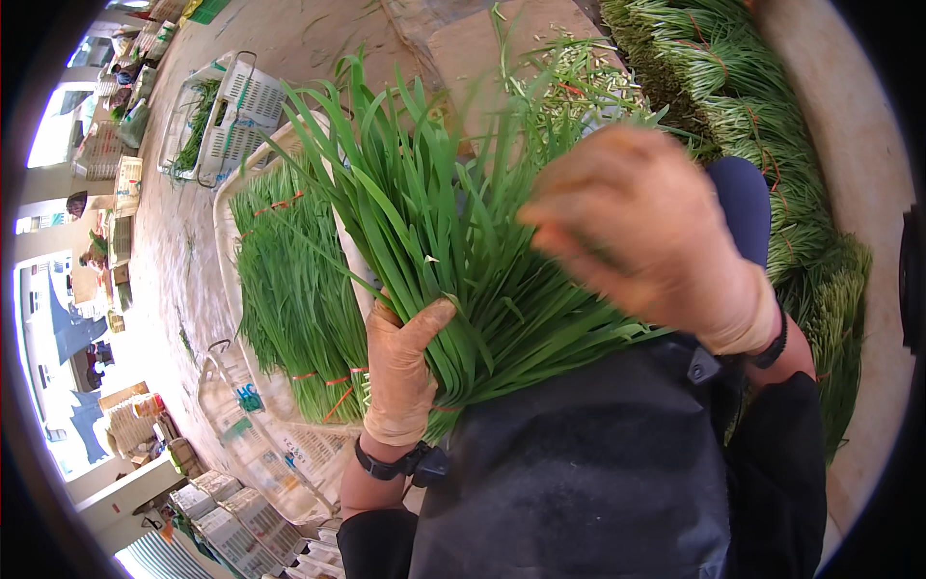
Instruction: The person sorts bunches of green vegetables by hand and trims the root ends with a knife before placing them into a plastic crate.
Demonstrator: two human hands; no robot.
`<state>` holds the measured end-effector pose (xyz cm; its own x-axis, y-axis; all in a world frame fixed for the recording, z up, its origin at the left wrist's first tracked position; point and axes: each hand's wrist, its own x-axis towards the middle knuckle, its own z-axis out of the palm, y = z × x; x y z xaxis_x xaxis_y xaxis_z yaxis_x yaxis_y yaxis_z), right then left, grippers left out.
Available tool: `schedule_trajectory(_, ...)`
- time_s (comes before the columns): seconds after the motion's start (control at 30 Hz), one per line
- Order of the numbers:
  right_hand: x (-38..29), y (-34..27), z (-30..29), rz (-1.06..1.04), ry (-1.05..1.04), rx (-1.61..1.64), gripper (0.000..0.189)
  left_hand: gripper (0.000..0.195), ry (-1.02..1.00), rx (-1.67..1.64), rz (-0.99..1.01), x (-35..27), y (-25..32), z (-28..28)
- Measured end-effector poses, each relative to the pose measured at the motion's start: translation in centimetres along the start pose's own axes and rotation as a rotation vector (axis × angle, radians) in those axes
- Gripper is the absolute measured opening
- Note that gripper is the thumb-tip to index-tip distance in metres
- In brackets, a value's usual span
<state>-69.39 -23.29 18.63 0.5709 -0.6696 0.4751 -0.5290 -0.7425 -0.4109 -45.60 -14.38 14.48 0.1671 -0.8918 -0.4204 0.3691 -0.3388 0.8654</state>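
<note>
My left hand [401, 365], in a thin tan glove, grips a thick, fanned-out bunch of long flat green leaves, likely garlic chives [441, 253], near its lower end. The bunch lies across my lap against a black apron [579, 470]. A red tie shows at the bunch's lower edge. Over the bunch's right side hovers my right hand [636, 224], gloved too and blurred by motion. Its fingers are curled, and the blur hides whether anything is between them.
Left of the bunch, a white plastic crate [230, 268] holds tied chive bundles [296, 289]. Another crate [249, 98] stands farther off. Trimmings [579, 79] litter the board ahead. Stacked bundles [767, 137] line the right beside a pale ledge [832, 94]. More crates [239, 528] are lower left.
</note>
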Motion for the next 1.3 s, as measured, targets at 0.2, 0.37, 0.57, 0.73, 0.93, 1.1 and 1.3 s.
schedule_trajectory(0.2, 0.7, 0.2, 3.7, -0.052, -0.180, -0.060, 0.019, 0.033, -0.031, 0.025, -0.015, -0.2, -0.1, -0.1)
schedule_trajectory(0.37, 1.0, 0.0, 4.7, -0.130, -0.133, -0.011, 0.018, 0.031, 0.013, 0.009, 0.021, -0.1, 0.1, 0.7)
schedule_trajectory(0.57, 1.7, 2.8, 2.1, 0.149, 0.291, -0.142, 0.023, 0.038, 0.062, -0.018, -0.001, 0.8, 0.2, -0.1)
schedule_trajectory(0.73, 0.1, 0.4, 1.4, 0.043, 0.021, 0.011, 0.013, 0.040, 0.023, -0.063, -0.006, 1.5, -0.2, -1.2)
schedule_trajectory(0.93, -1.4, 0.6, 3.9, 0.151, -0.147, 0.058, 0.017, 0.042, 0.039, -0.054, 0.010, 1.3, -0.1, -0.7)
schedule_trajectory(1.1, -0.8, 0.6, 4.4, 0.149, -0.251, 0.132, 0.021, 0.041, 0.030, -0.035, 0.009, 1.3, 0.0, -0.5)
schedule_trajectory(1.3, -0.5, 0.2, 6.6, 0.083, -0.018, 0.408, 0.016, 0.042, 0.025, -0.023, 0.023, 1.7, -0.1, -0.7)
